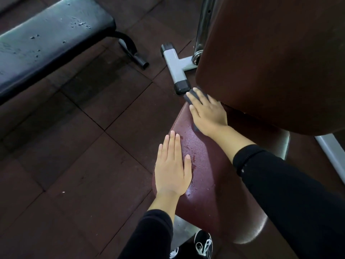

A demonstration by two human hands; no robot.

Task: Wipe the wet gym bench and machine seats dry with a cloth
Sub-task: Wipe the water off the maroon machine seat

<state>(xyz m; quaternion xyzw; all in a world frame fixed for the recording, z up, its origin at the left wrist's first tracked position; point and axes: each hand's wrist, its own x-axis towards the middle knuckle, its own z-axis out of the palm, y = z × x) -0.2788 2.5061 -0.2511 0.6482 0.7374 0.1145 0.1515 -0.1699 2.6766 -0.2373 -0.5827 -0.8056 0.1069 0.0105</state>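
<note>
On the maroon machine seat (pixel 209 165), the right hand (pixel 208 114) presses a dark cloth (pixel 192 97) flat-fingered at its far end, the left hand (pixel 172 165) rests open nearer, droplets remain between them, and the black bench (pixel 46 40) beyond looks unwiped.

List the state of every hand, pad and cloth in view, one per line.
left hand: open, flat on the seat edge
right hand: open, pressing the cloth
cloth: dark, under the right hand at the seat's back
seat: wet, droplets showing
backrest: tilted, wetness unclear
black bench: wet, droplets on top
</note>
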